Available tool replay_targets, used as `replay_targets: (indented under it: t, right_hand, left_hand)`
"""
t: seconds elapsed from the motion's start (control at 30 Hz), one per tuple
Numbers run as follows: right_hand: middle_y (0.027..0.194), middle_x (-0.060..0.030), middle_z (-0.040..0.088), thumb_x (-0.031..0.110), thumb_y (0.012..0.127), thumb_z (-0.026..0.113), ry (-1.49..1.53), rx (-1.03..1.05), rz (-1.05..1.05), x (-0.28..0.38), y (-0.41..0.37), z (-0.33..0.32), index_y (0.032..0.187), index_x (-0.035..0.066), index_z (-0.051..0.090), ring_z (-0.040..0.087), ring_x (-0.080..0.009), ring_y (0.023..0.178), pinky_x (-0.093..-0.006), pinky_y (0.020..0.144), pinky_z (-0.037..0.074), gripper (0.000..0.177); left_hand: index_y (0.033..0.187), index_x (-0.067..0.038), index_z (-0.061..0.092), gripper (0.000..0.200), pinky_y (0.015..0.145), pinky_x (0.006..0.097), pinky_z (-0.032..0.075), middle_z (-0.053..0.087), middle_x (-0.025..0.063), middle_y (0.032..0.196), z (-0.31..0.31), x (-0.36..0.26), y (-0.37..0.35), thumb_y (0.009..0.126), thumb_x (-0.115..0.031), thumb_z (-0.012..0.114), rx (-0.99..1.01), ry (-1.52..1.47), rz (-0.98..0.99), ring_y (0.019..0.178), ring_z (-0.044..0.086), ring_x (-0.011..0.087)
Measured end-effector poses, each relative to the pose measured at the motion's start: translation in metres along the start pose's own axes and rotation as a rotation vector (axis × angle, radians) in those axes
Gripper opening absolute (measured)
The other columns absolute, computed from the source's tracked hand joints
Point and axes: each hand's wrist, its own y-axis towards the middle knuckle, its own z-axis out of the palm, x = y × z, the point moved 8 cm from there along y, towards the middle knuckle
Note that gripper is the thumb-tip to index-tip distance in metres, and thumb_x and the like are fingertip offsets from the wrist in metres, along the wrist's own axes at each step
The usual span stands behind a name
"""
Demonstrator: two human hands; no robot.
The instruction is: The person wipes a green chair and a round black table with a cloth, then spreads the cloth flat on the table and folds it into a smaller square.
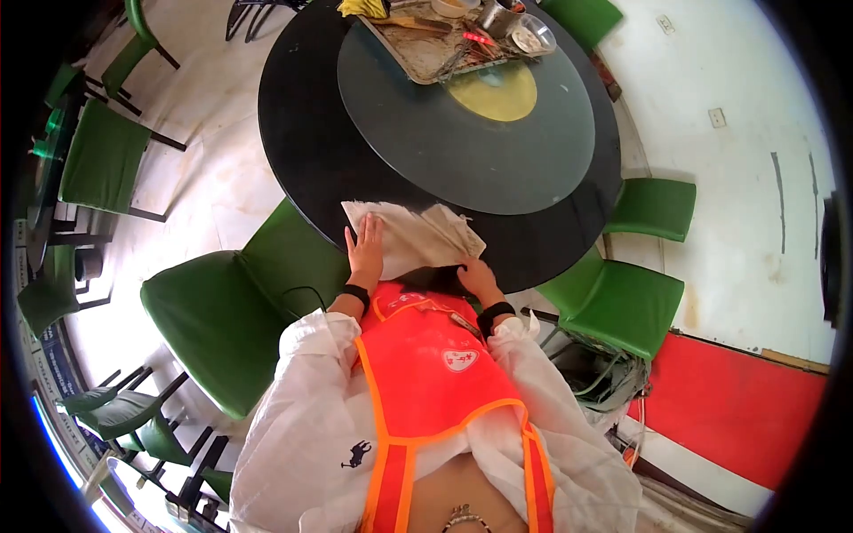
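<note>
A pale beige cloth [416, 238] lies creased at the near edge of the round black table [302, 115]. My left hand [365, 253] rests flat on its left part, fingers stretched out. At the cloth's lower right edge, my right hand [480, 278] has its fingers curled round the fabric. Both wrists wear black bands. Below the hands is the red apron [435, 373] with orange trim that I wear.
A grey glass turntable [533, 151] sits on the table. On it, a metal tray [413, 62] carries tools, a metal cup, plastic tubs and yellow gloves. Green chairs [213, 311] stand around the table, one close on my left and another [622, 302] on my right.
</note>
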Motion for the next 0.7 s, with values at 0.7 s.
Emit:
replay_targets:
  t: [0.7]
  right_hand:
    - [0.143, -0.0139, 0.026, 0.023, 0.075, 0.058, -0.272, -0.246, -0.290, 0.106, 0.082, -0.075, 0.140, 0.002, 0.009, 0.018, -0.0282, 0.135, -0.0556, 0.106, 0.007, 0.084]
  left_hand:
    - [0.140, -0.014, 0.024, 0.067, 0.107, 0.0466, 0.017, 0.017, 0.0036, 0.147, -0.011, 0.004, -0.027, 0.078, -0.012, 0.050, -0.073, -0.099, -0.049, 0.135, 0.019, 0.0179]
